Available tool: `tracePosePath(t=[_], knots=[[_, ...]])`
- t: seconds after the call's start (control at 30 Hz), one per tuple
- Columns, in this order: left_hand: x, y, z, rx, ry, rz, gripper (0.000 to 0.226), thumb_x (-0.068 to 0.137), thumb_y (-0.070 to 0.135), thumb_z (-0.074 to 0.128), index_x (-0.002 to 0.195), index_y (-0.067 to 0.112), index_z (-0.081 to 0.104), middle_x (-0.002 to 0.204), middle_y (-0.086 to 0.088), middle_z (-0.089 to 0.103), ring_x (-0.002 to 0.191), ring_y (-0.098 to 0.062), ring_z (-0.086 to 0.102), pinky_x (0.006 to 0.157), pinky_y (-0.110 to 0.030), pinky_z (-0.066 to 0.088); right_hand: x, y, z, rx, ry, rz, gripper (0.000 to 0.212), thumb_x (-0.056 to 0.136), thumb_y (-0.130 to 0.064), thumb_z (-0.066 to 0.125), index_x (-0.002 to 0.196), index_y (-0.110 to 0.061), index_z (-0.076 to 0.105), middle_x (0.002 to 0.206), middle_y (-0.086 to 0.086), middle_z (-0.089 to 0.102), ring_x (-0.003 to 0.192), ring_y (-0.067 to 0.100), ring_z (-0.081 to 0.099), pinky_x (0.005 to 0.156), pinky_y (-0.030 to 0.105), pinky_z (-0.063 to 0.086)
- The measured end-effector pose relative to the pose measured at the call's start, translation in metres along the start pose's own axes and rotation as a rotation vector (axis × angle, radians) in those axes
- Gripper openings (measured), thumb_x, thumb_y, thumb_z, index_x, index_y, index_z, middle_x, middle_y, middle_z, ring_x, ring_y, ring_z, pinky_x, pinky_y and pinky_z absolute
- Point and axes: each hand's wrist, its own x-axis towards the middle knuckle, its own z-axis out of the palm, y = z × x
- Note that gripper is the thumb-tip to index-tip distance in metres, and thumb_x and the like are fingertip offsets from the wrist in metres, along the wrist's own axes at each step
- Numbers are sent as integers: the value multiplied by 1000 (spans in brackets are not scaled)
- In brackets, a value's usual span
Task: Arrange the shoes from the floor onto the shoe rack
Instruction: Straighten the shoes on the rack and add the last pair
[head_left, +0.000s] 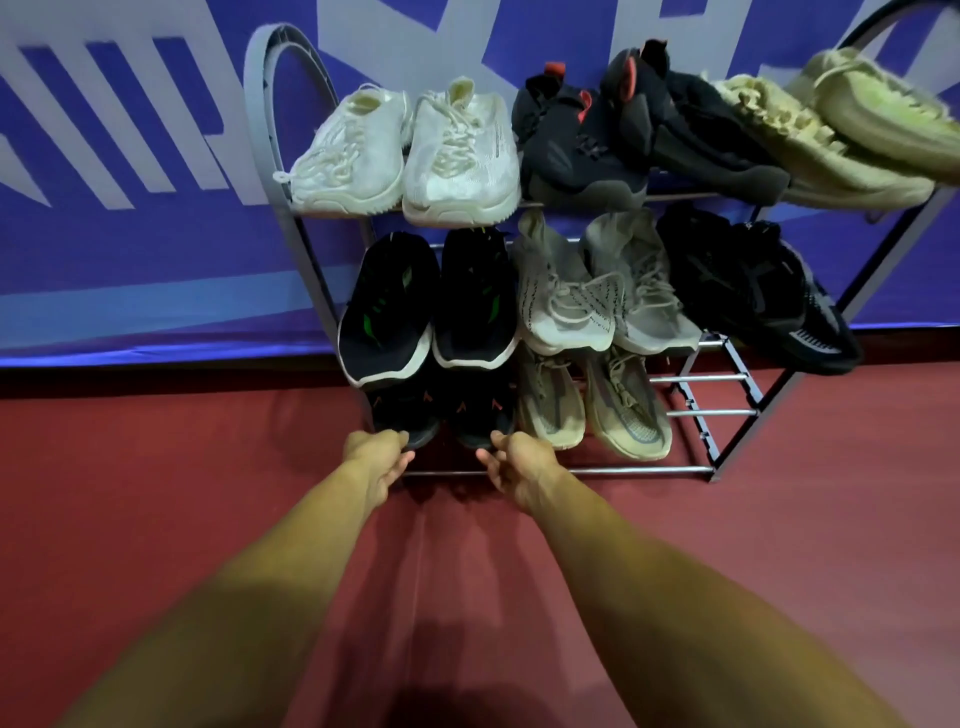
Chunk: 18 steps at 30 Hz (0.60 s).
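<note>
A grey shoe rack (727, 413) with three shelves stands on the red floor (182, 457), in front of a blue wall (130, 270) with big white shapes on it.

Both arms reach out to the bottom shelf. Two black shoes with small orange marks sit there side by side, toes pointing at the person. The left hand (376, 457) is right at the toe of the left black shoe (402, 410). Its fingers are bent and its thumb points in toward the other hand. The right hand (519, 465) is right at the toe of the right black shoe (480, 415), with bent fingers too, and its thumb points in the other way. The fingertips look like they touch the toes, but I cannot tell if either hand really has hold of a shoe. Both hands are just above the front bar of the rack.

Just beside the black shoes, on the same shelf, is a tan pair (628, 415). The right end of that shelf shows only bare bars.

On the middle shelf are a black and green pair (389, 312), a grey pair (561, 296) and a black pair (753, 291). On the top shelf are a white pair (457, 156), a black and red pair (576, 150) and a pale yellow pair (810, 140).
</note>
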Motion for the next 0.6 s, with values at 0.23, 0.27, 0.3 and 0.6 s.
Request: tracePosePath(t=[0.23, 0.27, 0.3, 0.6], knots=[[1, -1, 2, 227, -67, -23, 29, 89, 8, 67, 117, 2, 58, 93, -7, 65, 71, -12, 62, 52, -21, 50, 7, -2, 3, -34, -24, -7, 13, 94, 2, 50, 98, -4, 62, 72, 5, 59, 65, 11, 63, 44, 15, 48], [-2, -2, 4, 249, -69, -26, 27, 91, 9, 65, 116, 3, 57, 92, -7, 64, 73, -13, 62, 57, -23, 49, 4, -3, 3, -57, -35, -6, 13, 93, 3, 52, 101, -3, 60, 74, 6, 59, 65, 12, 63, 46, 16, 49], [-4, -3, 6, 263, -73, -27, 26, 92, 10, 63, 116, 4, 56, 95, -8, 64, 75, -15, 62, 60, -25, 49, 3, -5, 3, -86, -45, -4, 14, 91, 3, 54, 103, -4, 58, 75, 8, 59, 65, 12, 62, 47, 18, 49], [-30, 3, 9, 299, -112, -22, 33, 95, 18, 57, 125, 6, 52, 111, -14, 61, 95, -25, 63, 82, -34, 49, -20, -27, -28, -264, -41, -37, 9, 92, -4, 50, 90, -12, 51, 69, 10, 58, 54, 15, 57, 43, 18, 41]])
